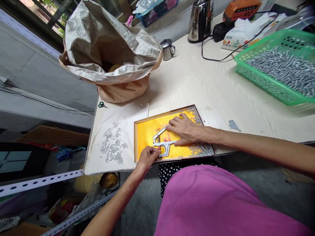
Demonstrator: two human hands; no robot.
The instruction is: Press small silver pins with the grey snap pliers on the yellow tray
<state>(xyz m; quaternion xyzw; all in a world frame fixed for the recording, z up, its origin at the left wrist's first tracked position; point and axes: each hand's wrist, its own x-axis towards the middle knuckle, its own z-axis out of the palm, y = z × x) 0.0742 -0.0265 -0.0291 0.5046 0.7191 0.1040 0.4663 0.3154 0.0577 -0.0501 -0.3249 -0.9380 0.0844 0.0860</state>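
A wood-framed tray (136, 141) with a yellow floor lies at the table's near edge. On it rests a silver hand press tool (162, 141). My right hand (183, 129) lies over the tool's two handles, fingers round them. My left hand (147, 156) is pinched at the tool's jaw, by a small red part; what the fingertips hold is too small to make out. Small metal pieces (200, 149) are heaped along the tray's right side.
Several loose metal pieces (112, 146) lie on a white cloth left of the tray, green scissors (102, 105) beyond. A big open sack (110, 55) stands behind. A green basket (278, 65) of metal pieces sits far right, with a kettle (200, 19) and steel cup (167, 49) at the back.
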